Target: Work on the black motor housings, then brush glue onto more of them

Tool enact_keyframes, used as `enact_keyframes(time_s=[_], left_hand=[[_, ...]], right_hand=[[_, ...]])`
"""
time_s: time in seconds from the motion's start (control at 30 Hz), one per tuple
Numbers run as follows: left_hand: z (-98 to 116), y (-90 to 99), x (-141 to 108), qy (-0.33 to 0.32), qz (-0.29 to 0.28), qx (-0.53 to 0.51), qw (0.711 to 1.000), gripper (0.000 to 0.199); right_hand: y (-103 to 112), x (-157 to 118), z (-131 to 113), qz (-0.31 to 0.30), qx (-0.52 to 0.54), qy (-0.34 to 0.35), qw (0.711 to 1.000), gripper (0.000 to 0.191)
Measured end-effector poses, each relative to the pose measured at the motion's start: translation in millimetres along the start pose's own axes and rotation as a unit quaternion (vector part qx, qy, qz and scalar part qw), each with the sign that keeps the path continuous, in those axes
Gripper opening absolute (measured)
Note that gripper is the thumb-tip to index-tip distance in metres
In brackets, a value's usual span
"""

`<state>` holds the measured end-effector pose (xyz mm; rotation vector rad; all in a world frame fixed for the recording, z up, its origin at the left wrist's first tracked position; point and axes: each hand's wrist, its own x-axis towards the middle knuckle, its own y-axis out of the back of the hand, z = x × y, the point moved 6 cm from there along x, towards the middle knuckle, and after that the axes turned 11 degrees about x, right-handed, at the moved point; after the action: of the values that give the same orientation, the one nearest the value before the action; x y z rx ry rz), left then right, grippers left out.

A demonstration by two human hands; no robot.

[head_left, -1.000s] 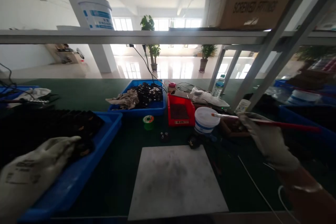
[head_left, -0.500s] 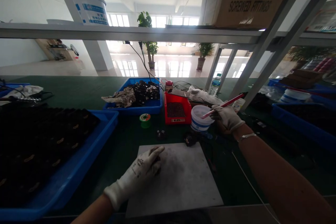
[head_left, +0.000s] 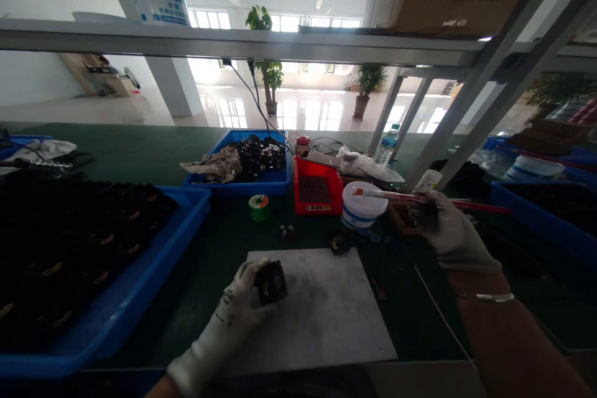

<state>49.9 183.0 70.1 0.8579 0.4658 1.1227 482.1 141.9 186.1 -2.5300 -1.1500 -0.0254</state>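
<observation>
My left hand [head_left: 249, 295], in a white glove, is closed around a small black block-like part [head_left: 272, 282] above the left side of a grey, smudged board [head_left: 326, 311]. In my gloved right hand [head_left: 450, 230] is a long red brush [head_left: 396, 194], held level. Its pale tip crosses over the mouth of a white tub [head_left: 357, 219] with a blue band. A dark part [head_left: 339, 244] lies at the board's far edge. Beyond the board sits another small dark piece with shiny spots [head_left: 287, 232].
A red bin [head_left: 318, 207] of small brownish pieces stands beside the tub. Blue trays of black parts lie at left [head_left: 186, 230] and behind [head_left: 280, 187]. A green-rimmed spool [head_left: 259, 211], a water bottle [head_left: 386, 149] and a shelf post [head_left: 461, 130] are near. A shelf beam [head_left: 280, 46] crosses overhead.
My right hand has drawn the brush up out of the tub and to the right, turning it level. My left hand has rotated, bringing the black part into view.
</observation>
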Motion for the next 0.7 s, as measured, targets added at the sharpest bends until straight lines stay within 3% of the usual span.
enact_keyframes(time_s=[0.13,0.2,0.33,0.5,0.7], left_hand=[[29.6,17.2,3.4,-0.031,0.034,-0.059,0.997,0.065],[38.5,19.1,3.5,-0.044,0.061,-0.075,0.994,0.074],[46.8,13.7,-2.5,-0.083,0.101,-0.083,0.988,0.084],[52.0,10.3,-9.7,-0.125,0.132,-0.093,0.979,0.086],[52.7,14.3,-10.1,-0.135,0.142,-0.147,0.97,0.083]], right_hand=[[-27.4,-73.4,-0.5,-0.041,0.03,-0.055,0.997,0.031],[-46.6,-114.2,-1.9,-0.094,-0.012,-0.075,0.993,0.035],[-76.3,-169.0,-16.5,-0.147,-0.067,0.038,0.986,0.019],[-96.2,-188.8,-22.3,-0.215,-0.103,0.182,0.954,0.014],[-106.3,-198.4,-31.1,-0.285,-0.126,0.226,0.923,0.022]])
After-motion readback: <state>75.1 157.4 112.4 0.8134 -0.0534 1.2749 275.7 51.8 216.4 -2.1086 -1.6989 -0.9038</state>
